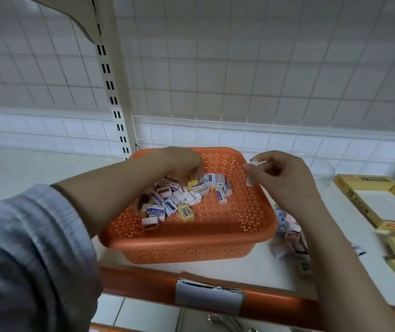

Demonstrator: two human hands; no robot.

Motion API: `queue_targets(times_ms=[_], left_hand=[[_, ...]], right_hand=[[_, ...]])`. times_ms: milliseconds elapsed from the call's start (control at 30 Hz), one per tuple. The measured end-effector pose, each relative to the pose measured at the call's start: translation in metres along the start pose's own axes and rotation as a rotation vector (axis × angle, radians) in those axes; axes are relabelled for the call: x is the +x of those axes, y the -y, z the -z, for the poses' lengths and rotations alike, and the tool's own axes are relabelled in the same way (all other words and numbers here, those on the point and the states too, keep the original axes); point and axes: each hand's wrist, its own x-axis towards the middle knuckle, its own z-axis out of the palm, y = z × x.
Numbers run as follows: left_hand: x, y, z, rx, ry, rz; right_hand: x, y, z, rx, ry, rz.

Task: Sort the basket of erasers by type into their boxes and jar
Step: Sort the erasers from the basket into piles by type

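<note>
Eraser (250,181) upright, long axis vertical, between right fingers (251,167)

The person wears a light grey-blue long-sleeved top on the left arm; its sleeve (24,248) is pushed up well above the wrist, bunched in soft folds, and ends in a narrow darker edge. Below it the forearm is bare down to the left hand (182,164). The right arm shows no sleeve at all, bare to the right hand (285,178). No rings or watch show on either.
</note>
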Motion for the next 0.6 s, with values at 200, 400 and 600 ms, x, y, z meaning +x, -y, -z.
queue_targets(times_ms=[200,400,600], left_hand=[[0.001,0.005,-0.006,-0.063,-0.087,-0.043],[-0.034,-0.017,0.025,-0.421,-0.332,0.113],[-0.066,-0.089,0.044,-0.826,-0.655,0.132]], right_hand=[[-0.018,-0.006,0.012,0.076,-0.076,-0.018],[-0.029,-0.004,0.026,0.182,-0.135,-0.042],[-0.041,-0.011,0.046,0.165,-0.25,-0.073]])
